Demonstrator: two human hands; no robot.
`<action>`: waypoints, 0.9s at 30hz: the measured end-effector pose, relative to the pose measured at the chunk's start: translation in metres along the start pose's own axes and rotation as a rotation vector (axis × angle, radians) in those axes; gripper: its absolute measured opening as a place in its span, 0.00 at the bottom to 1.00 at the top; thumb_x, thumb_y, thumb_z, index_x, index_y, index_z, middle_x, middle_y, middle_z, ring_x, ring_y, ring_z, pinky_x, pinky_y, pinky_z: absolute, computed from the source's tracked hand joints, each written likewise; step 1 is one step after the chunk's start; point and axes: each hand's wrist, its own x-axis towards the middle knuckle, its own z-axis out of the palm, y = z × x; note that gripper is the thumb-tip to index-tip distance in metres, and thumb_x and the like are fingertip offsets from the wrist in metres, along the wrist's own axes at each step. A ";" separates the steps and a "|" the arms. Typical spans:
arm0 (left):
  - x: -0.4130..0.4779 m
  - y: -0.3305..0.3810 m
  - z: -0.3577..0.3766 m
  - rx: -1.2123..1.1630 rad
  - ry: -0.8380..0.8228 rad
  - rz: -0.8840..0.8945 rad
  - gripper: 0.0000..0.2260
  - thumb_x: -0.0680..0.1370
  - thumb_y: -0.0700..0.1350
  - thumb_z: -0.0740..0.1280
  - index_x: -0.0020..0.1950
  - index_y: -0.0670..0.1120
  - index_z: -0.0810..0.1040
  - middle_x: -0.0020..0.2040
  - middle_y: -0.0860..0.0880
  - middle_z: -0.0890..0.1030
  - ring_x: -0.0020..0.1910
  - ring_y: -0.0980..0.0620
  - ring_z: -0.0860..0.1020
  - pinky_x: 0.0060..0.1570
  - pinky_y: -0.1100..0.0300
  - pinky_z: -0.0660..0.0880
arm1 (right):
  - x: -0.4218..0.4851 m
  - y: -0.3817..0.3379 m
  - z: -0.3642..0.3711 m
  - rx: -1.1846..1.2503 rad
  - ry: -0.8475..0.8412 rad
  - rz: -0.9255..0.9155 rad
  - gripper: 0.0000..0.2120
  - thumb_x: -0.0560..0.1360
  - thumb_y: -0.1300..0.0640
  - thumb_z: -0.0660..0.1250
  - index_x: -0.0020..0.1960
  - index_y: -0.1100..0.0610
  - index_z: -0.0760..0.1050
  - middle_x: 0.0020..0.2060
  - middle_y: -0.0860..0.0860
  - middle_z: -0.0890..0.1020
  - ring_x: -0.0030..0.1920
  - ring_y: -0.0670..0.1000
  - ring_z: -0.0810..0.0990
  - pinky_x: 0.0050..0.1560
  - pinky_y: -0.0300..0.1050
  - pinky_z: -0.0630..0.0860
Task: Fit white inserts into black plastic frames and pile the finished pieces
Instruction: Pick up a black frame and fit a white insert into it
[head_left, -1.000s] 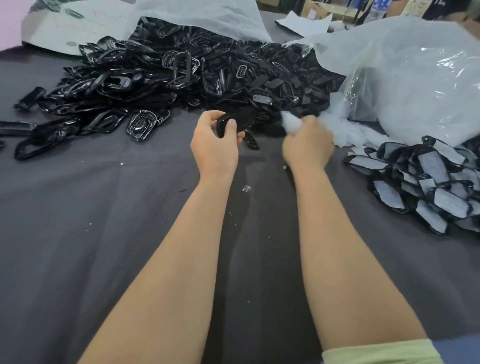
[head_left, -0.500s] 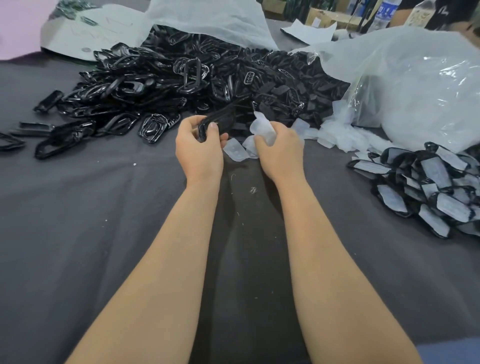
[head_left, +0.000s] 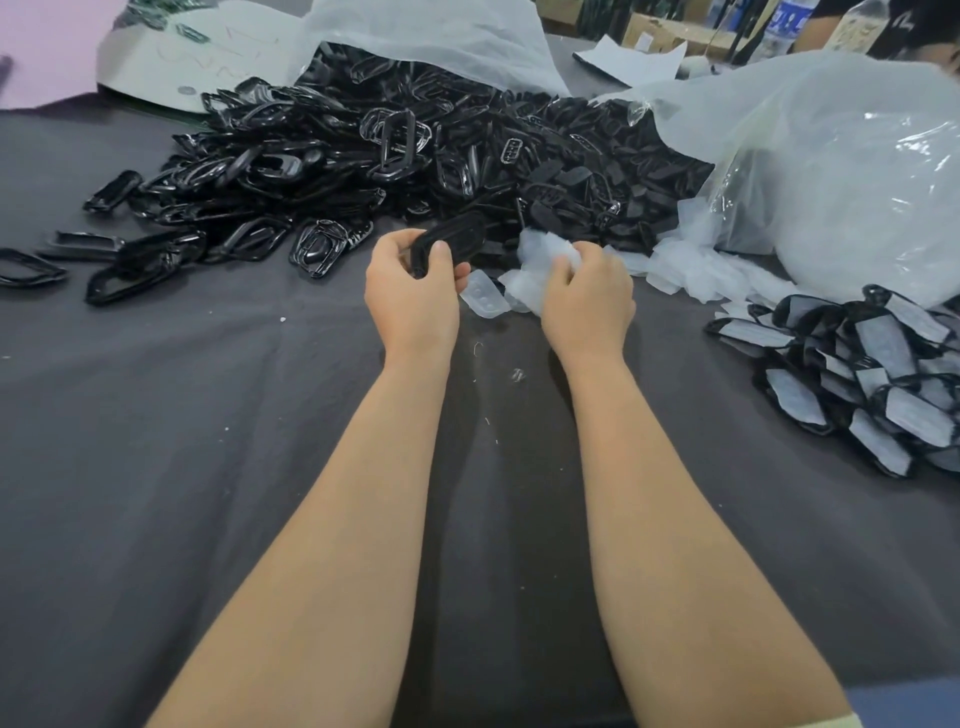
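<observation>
Many black frames (head_left: 395, 156) lie heaped on the dark cloth-covered bench (head_left: 156, 467), spilling from a white plastic bag (head_left: 431, 36); a clear bag (head_left: 841, 176) sits behind loose white inserts (head_left: 691, 270). Finished pieces (head_left: 857, 374) are piled at right. The left hand (head_left: 410, 301) grips one black frame (head_left: 452, 239), and the right hand (head_left: 589, 301) fingers close on white inserts.

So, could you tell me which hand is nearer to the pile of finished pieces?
Right. The right hand is closer to the pile of finished pieces at the table's right side; the left hand is farther away, holding a black frame.
</observation>
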 end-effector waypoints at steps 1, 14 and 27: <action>0.000 0.000 0.000 -0.004 0.000 0.000 0.06 0.79 0.35 0.63 0.48 0.46 0.72 0.47 0.47 0.77 0.31 0.60 0.81 0.37 0.66 0.78 | 0.000 0.001 0.000 -0.016 0.001 0.001 0.17 0.82 0.55 0.53 0.66 0.58 0.72 0.60 0.56 0.76 0.62 0.56 0.72 0.62 0.51 0.64; 0.000 -0.001 0.002 -0.007 0.004 -0.004 0.08 0.79 0.35 0.63 0.46 0.49 0.71 0.49 0.44 0.78 0.31 0.58 0.81 0.36 0.66 0.77 | -0.004 -0.006 -0.012 0.606 0.049 -0.022 0.08 0.77 0.67 0.62 0.54 0.57 0.69 0.44 0.52 0.82 0.38 0.44 0.82 0.41 0.29 0.74; -0.003 -0.001 0.004 0.041 -0.016 0.015 0.06 0.80 0.36 0.63 0.49 0.47 0.71 0.50 0.45 0.78 0.32 0.59 0.81 0.40 0.64 0.80 | -0.005 -0.007 -0.013 0.650 0.016 0.018 0.04 0.76 0.63 0.66 0.48 0.56 0.73 0.37 0.48 0.79 0.38 0.49 0.80 0.51 0.49 0.79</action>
